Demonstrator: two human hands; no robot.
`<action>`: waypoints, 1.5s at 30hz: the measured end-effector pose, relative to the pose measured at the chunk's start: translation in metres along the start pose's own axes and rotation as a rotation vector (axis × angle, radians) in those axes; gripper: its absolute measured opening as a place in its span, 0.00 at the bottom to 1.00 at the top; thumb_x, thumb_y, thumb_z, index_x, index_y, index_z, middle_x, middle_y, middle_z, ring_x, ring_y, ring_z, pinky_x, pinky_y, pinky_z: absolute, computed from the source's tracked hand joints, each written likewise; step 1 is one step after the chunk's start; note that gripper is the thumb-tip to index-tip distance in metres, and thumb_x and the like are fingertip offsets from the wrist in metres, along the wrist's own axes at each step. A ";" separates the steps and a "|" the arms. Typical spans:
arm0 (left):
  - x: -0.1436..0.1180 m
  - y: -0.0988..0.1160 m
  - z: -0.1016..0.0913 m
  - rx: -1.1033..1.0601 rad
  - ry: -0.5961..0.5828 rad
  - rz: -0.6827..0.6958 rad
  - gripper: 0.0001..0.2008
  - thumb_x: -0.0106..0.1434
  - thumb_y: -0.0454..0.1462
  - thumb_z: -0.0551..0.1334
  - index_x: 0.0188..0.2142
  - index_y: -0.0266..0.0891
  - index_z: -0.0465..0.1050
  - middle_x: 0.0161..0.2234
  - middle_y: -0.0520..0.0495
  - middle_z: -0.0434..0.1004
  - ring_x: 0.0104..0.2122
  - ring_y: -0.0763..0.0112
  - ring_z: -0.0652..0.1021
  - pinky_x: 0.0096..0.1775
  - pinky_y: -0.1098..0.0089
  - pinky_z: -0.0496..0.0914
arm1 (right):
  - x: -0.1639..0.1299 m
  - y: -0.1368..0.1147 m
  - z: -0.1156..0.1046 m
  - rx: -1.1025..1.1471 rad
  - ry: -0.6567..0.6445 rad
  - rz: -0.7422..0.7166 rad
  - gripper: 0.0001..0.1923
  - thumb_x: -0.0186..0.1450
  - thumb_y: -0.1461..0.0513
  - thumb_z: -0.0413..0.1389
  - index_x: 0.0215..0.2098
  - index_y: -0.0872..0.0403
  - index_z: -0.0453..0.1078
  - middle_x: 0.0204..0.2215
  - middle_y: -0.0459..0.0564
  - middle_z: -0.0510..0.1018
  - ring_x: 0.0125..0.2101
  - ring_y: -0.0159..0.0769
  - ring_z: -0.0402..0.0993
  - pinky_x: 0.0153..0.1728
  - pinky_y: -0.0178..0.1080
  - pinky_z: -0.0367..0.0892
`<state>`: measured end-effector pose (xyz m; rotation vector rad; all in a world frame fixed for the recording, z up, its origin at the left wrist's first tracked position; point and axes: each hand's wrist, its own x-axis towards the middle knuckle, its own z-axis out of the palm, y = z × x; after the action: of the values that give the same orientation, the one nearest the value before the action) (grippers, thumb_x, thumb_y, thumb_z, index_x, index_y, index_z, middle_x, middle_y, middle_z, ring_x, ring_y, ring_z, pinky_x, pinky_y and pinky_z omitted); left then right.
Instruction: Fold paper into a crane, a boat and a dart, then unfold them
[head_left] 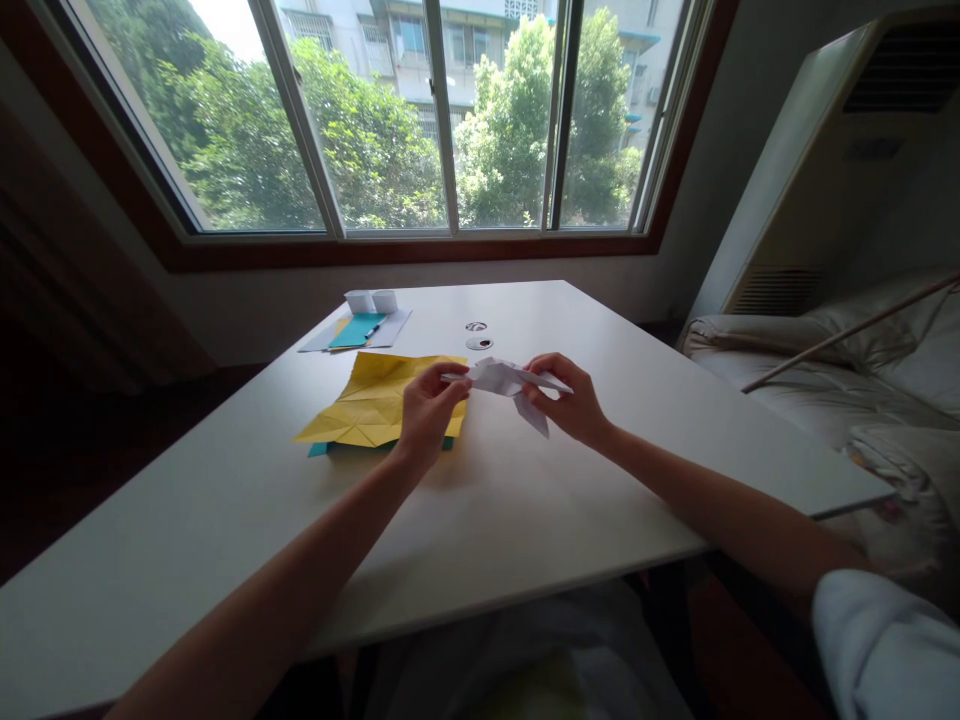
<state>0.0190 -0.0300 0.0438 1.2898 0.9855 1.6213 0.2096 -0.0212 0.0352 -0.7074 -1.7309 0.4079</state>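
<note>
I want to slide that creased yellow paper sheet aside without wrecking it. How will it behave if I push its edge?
The yellow paper sheet looks thin and light, so it would probably slide easily on the smooth white table. Its many creases suggest it may buckle rather than move stiffly. It lies on a teal sheet, which might shift along.

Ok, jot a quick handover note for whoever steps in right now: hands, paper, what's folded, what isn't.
Left hand: pinching the left end of the white paper, held above the table.
Right hand: gripping the paper's right end; one flap hangs below it.
Yellow sheet: creased, unfolded, lying flat on a teal sheet, just left of the hands.
Far side: more paper and two small white cups.
Done: white paper carries several folds, a partly formed shape.
Left: its final form can't be told; yellow sheet is only creased.
</note>
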 end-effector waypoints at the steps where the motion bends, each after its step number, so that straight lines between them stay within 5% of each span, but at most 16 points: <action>1: 0.001 0.000 -0.001 -0.054 0.003 -0.060 0.10 0.45 0.36 0.66 0.30 0.37 0.72 0.25 0.53 0.72 0.28 0.75 0.73 0.33 0.74 0.69 | 0.000 0.000 0.000 0.031 -0.001 0.017 0.06 0.55 0.63 0.56 0.31 0.53 0.64 0.32 0.47 0.71 0.34 0.34 0.68 0.36 0.38 0.66; 8: 0.010 0.001 -0.007 -0.356 0.003 -0.388 0.12 0.42 0.33 0.67 0.30 0.38 0.73 0.26 0.53 0.73 0.26 0.77 0.73 0.29 0.76 0.68 | 0.007 0.003 -0.003 0.358 -0.001 0.166 0.07 0.52 0.62 0.59 0.29 0.53 0.66 0.28 0.45 0.71 0.30 0.32 0.67 0.29 0.35 0.64; 12: 0.014 -0.003 -0.011 -0.364 -0.015 -0.406 0.12 0.40 0.33 0.69 0.28 0.36 0.74 0.24 0.52 0.73 0.25 0.78 0.73 0.27 0.78 0.66 | 0.011 0.007 -0.005 0.524 0.043 0.241 0.06 0.51 0.64 0.59 0.27 0.53 0.66 0.26 0.43 0.70 0.27 0.30 0.65 0.28 0.34 0.62; 22: 0.012 -0.010 -0.020 0.369 -0.172 -0.090 0.16 0.47 0.46 0.67 0.31 0.36 0.73 0.21 0.51 0.71 0.21 0.74 0.70 0.26 0.71 0.64 | 0.015 0.002 -0.006 0.751 0.080 0.405 0.07 0.48 0.65 0.61 0.26 0.54 0.69 0.22 0.41 0.71 0.26 0.27 0.66 0.30 0.33 0.64; 27: 0.006 0.003 -0.014 0.820 -0.153 0.327 0.12 0.50 0.43 0.65 0.33 0.39 0.74 0.32 0.45 0.73 0.36 0.60 0.73 0.40 0.61 0.65 | 0.016 0.000 -0.007 0.723 0.102 0.429 0.08 0.47 0.63 0.62 0.27 0.54 0.70 0.24 0.42 0.74 0.28 0.29 0.70 0.35 0.37 0.67; 30: -0.003 0.013 -0.003 0.642 -0.254 0.453 0.12 0.49 0.40 0.66 0.35 0.42 0.74 0.40 0.44 0.73 0.42 0.60 0.72 0.45 0.63 0.64 | 0.016 -0.003 -0.006 0.693 0.069 0.420 0.10 0.48 0.61 0.63 0.28 0.53 0.69 0.26 0.42 0.74 0.29 0.31 0.71 0.36 0.39 0.68; 34: -0.012 0.020 0.009 0.431 -0.331 0.374 0.09 0.49 0.38 0.67 0.32 0.42 0.75 0.36 0.46 0.75 0.38 0.63 0.73 0.43 0.67 0.65 | 0.014 -0.010 -0.005 0.645 -0.069 0.405 0.13 0.49 0.58 0.63 0.31 0.52 0.68 0.28 0.44 0.74 0.30 0.33 0.71 0.35 0.40 0.69; 40: -0.007 0.017 0.012 0.085 -0.126 0.099 0.10 0.49 0.40 0.67 0.29 0.38 0.72 0.28 0.50 0.74 0.28 0.71 0.74 0.31 0.72 0.67 | 0.012 -0.005 -0.007 0.625 -0.233 0.363 0.24 0.55 0.46 0.55 0.45 0.50 0.65 0.38 0.49 0.75 0.30 0.32 0.71 0.28 0.35 0.68; 45: -0.006 0.014 0.012 -0.141 -0.115 -0.074 0.16 0.47 0.39 0.68 0.35 0.39 0.69 0.29 0.53 0.73 0.25 0.74 0.74 0.28 0.73 0.68 | 0.007 -0.005 0.001 0.521 -0.314 0.333 0.28 0.53 0.51 0.60 0.49 0.50 0.62 0.44 0.52 0.73 0.37 0.33 0.71 0.33 0.36 0.69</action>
<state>0.0293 -0.0394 0.0572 1.2226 0.8246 1.5154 0.2060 -0.0202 0.0427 -0.5643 -1.6861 1.2040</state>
